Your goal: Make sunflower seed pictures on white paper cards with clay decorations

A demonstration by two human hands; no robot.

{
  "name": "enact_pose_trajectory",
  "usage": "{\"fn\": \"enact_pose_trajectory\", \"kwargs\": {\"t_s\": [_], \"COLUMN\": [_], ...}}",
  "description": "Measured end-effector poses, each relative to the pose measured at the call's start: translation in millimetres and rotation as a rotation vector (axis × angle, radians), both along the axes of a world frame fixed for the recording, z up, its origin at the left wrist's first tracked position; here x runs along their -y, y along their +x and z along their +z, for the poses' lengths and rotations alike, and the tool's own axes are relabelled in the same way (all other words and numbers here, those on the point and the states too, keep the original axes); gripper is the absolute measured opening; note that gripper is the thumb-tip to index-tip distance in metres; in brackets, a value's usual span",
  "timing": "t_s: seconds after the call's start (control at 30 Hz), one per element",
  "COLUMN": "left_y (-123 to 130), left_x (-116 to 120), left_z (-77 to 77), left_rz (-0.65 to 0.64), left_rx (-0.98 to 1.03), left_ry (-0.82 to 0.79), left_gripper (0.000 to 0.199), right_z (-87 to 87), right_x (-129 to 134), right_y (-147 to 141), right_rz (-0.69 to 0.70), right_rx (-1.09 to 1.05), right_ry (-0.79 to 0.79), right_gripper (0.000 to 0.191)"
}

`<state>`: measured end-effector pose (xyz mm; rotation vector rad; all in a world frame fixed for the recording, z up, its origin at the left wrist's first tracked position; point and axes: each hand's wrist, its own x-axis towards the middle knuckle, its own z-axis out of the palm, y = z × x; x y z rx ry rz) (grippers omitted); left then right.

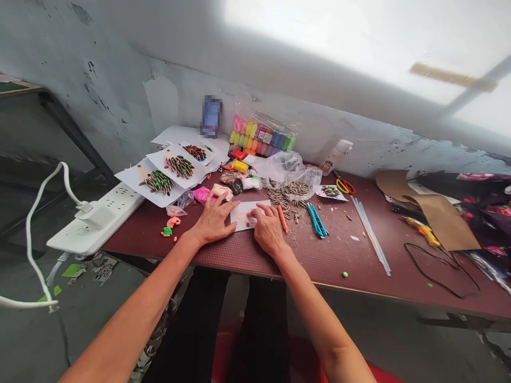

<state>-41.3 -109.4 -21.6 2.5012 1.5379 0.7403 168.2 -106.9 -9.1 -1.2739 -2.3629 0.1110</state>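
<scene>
A small white sheet of paper (pixel 250 206) lies in front of me, with a flat pale peach clay shape (pixel 241 215) and small brown dots on it. My left hand (pixel 215 221) rests at the sheet's left edge, fingers spread, thumb and forefinger touching it. Over the right part of the sheet, my right hand (pixel 269 229) has its fingers bent and apart, fingertips down by the clay. I see nothing held in it. Just beyond my left fingers sit a lump of pale clay (pixel 222 192) and pink clay (pixel 202 194). An orange pen-like stick (pixel 282 219) lies beside my right hand.
Striped sunflower seeds (pixel 293 191) are heaped behind, near a plastic bag (pixel 293 167). A blue utility knife (pixel 317 221), scissors (pixel 345 185), clear sticks (pixel 371 234) and a yellow glue gun (pixel 427 232) lie rightward. Seed-covered hedgehog pictures (pixel 159 183) and a power strip (pixel 93 221) are left.
</scene>
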Motion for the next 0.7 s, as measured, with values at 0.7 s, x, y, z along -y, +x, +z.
{"fn": "enact_pose_trajectory", "kwargs": {"t_s": [0.7], "left_y": [-0.5], "left_x": [-1.0], "left_z": [0.2], "left_rz": [0.034], "left_rx": [-0.006], "left_ry": [-0.024], "left_gripper": [0.063], "right_z": [-1.4], "right_x": [0.5], "right_y": [5.9], "right_rz": [-0.038], "right_rx": [-0.273], "right_ry": [0.038], "right_gripper": [0.049]}}
